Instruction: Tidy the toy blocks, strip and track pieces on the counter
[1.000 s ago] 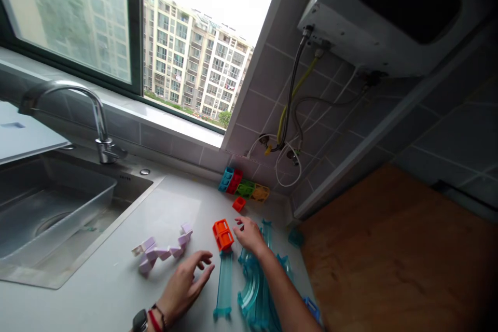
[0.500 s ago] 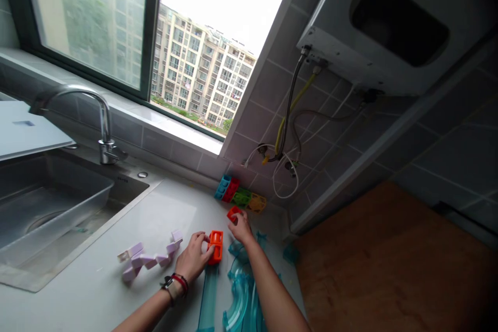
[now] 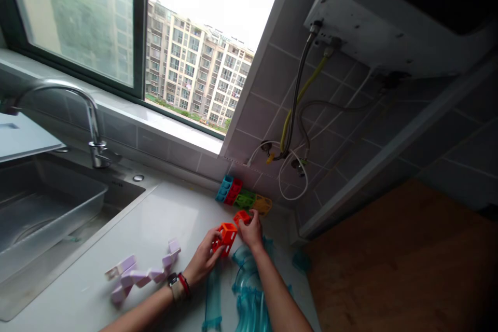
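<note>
A: What's nearest to the person?

B: Clear blue track pieces (image 3: 249,295), a straight one and some curved ones, lying flat on the pale surface (image 3: 163,218) between the forearms. Left of them sits a chain of lilac blocks (image 3: 140,272), touched by nothing.

A: And the hands?

B: The left hand (image 3: 202,262), with a watch and red band at the wrist, is closed on a larger orange block (image 3: 224,237), an open frame held tilted just off the surface. The right hand (image 3: 251,231) pinches a smaller orange block (image 3: 241,216) in its fingertips, right beside the larger one; I cannot tell whether the two touch.

A: How would you handle the joining well?

B: My judgement: steady the larger block with the left, square up the tilt so the faces meet flat, and press with the fingertips only, keeping the forearms clear of the loose track.

A: Anything beyond?

B: A row of blue, red, green and yellow blocks (image 3: 243,197) lies against the tiled wall (image 3: 268,98), under loose hoses (image 3: 295,114). Far left are the sink (image 3: 46,207) and tap (image 3: 91,129), with the window (image 3: 155,46) behind
</note>
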Action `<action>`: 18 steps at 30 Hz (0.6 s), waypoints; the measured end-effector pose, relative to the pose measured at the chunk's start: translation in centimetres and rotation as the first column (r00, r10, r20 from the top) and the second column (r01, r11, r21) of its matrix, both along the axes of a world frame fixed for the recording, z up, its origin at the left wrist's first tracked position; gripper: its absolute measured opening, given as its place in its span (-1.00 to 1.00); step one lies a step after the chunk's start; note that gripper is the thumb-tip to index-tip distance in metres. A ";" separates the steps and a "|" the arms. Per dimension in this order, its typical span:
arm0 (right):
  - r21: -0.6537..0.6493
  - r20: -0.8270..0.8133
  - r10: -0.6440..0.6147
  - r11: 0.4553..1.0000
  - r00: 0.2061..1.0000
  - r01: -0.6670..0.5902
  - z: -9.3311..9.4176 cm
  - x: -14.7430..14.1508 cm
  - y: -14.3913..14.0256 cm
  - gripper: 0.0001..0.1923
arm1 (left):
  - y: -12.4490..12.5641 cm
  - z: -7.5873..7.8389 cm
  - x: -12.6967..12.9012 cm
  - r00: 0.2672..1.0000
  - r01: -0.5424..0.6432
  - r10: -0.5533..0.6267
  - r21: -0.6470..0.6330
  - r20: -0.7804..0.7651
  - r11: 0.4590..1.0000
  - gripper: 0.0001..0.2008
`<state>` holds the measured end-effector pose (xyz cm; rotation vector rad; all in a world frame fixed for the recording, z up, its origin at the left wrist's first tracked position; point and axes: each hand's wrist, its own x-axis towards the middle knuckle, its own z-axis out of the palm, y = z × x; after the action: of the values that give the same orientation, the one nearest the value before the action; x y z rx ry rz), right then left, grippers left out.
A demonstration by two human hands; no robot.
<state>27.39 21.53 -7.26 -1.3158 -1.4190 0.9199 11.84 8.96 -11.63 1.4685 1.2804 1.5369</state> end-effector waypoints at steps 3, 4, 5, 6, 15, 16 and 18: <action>-0.098 -0.227 -0.048 0.995 0.973 0.026 1.8 1.6 -2.6 -0.47 | -0.1 0.3 -0.3 0.997 0.055 -0.051 0.079 -0.057 0.995 -0.92; -0.135 -0.300 -0.047 0.991 0.953 0.007 2.3 2.1 -4.0 -0.49 | -0.3 0.3 -0.4 0.996 0.071 -0.065 0.096 -0.065 0.993 -0.91; -0.165 -0.361 -0.048 0.986 0.931 -0.013 2.8 2.4 -5.4 -0.51 | -0.6 0.3 -0.5 0.995 0.085 -0.078 0.108 -0.068 0.990 -0.90; -0.189 -0.414 -0.052 0.981 0.909 -0.030 3.2 2.6 -6.8 -0.51 | -0.9 0.3 -0.6 0.994 0.096 -0.088 0.121 -0.070 0.988 -0.89; -0.161 -0.853 -0.045 0.970 0.520 -0.181 4.0 0.7 -14.0 -0.61 | -5.0 1.1 -1.0 0.988 0.048 -0.069 0.143 0.140 0.989 -0.74; -0.124 -0.833 -0.005 0.976 0.553 -0.179 3.9 0.6 -14.3 -0.59 | -5.7 1.3 -1.3 0.980 0.048 -0.066 0.103 0.188 0.994 -0.75; -0.059 -0.761 0.063 0.984 0.645 -0.166 3.8 0.7 -14.6 -0.56 | -6.8 1.5 -2.0 0.966 0.065 -0.069 0.025 0.249 0.998 -0.75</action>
<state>28.08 6.89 -3.44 -0.7449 -0.7761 1.4535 9.87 2.15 -10.16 1.2670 1.0618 1.6323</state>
